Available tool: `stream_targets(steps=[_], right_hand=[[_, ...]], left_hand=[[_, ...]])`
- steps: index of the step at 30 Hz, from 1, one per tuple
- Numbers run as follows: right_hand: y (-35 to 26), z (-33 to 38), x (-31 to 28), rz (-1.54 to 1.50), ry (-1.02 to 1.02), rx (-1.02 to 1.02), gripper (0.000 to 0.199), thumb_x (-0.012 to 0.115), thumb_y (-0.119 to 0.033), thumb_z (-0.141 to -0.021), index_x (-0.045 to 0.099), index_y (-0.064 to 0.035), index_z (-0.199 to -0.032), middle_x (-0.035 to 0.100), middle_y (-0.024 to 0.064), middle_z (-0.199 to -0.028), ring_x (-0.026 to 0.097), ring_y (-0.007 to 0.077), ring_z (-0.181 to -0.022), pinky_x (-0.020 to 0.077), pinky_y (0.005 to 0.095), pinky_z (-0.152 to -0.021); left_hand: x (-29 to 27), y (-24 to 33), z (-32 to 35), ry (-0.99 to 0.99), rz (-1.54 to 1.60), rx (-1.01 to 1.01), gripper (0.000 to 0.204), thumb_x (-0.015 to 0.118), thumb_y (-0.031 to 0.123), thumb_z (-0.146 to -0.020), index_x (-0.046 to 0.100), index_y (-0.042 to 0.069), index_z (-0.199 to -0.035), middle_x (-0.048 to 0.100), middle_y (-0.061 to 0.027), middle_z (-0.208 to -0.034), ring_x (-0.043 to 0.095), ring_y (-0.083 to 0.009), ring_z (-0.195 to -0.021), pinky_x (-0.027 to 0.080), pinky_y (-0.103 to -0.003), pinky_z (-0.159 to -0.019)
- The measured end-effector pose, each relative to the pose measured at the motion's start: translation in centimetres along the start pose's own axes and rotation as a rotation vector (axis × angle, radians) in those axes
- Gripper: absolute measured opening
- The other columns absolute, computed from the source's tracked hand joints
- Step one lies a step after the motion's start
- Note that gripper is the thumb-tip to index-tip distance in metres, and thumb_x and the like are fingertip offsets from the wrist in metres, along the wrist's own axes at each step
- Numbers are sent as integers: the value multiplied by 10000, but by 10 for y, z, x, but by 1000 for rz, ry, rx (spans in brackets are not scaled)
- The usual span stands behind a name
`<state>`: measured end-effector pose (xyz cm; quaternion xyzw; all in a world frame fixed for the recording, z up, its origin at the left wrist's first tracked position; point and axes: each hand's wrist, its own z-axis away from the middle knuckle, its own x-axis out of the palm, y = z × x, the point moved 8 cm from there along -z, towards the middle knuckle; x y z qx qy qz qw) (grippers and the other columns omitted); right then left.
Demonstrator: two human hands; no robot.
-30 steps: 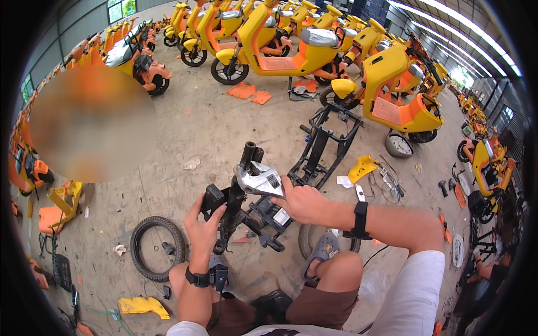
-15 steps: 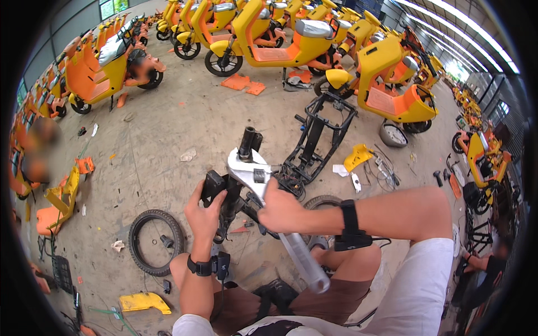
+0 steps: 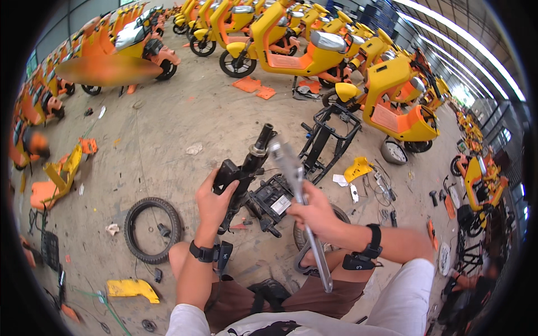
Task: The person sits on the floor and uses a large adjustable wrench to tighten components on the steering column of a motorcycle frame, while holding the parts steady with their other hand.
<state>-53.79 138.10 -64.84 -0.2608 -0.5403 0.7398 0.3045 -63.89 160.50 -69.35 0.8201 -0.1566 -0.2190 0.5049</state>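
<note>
My left hand (image 3: 214,200) is closed around a black scooter steering tube (image 3: 245,178), with its thumb by a boxy black piece (image 3: 226,172) on the side. The tube leans up and to the right, and a metal nut (image 3: 258,149) rings it near the top. In my right hand (image 3: 318,211) is a big silver adjustable wrench (image 3: 320,259), gripped partway along its handle. The wrench's jaw end, smeared by motion, is just right of the tube and looks apart from the nut. Beyond the tube lies a bare black scooter frame (image 3: 322,134) on the floor.
A loose tyre (image 3: 130,235) lies on the left, another tyre (image 3: 300,231) by my right foot. Yellow panels (image 3: 133,289), a yellow cover (image 3: 358,168) and cables (image 3: 384,187) litter the concrete. Yellow scooters (image 3: 302,63) stand in rows behind. A person's arm (image 3: 462,283) shows far right.
The wrench's jaws have come off the upper part of the tube and swung right, its handle now steeper. My left hand has tilted the tube rightward. The whole view has shifted slightly.
</note>
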Motion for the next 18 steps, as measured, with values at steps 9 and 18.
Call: stream_targets(steps=[9, 18], right_hand=[[5, 8, -29, -613, -87, -403, 263, 501, -88, -950, 483, -1, -1197, 393, -4, -611, 321, 101, -445, 295, 274, -436], [51, -3, -32, -403, -229, -188, 216, 686, -172, -898, 600, -19, -1023, 559, 14, -658, 464, 68, -489, 326, 225, -421]], left_hand=[[0, 62, 35, 262, -237, 438, 530, 701, 108, -800, 489, -9, -1272, 500, -240, -1304, 470, -394, -1238, 359, -442, -1043], [140, 37, 125, -976, 304, 101, 382, 582, 152, -953, 508, 22, -1304, 688, -113, -1053, 657, -192, -952, 501, -355, -861]])
